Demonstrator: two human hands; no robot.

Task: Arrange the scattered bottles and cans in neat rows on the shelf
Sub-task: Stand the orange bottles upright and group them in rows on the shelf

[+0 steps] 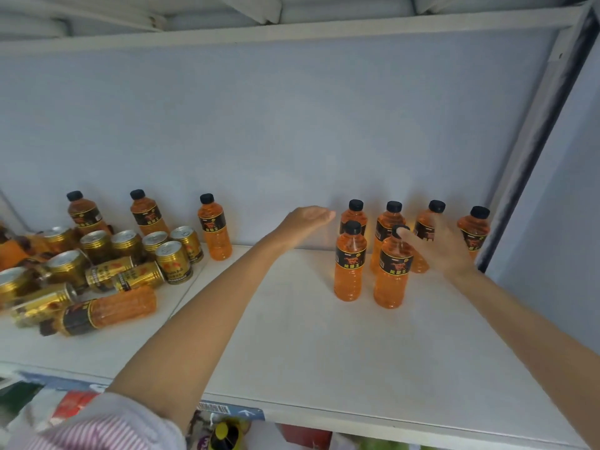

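The left hand is reaching over the shelf with fingers together and flat, gripping nothing. The right hand is spreading open, its fingertips touching the cap of the front bottle and hiding part of that cap. Another bottle is standing just left of it, and four more are lining up behind, partly covered by the right hand. Far left of the left hand, cans are lying jumbled with a toppled bottle; some are getting cut off at the frame edge and are blurring together.
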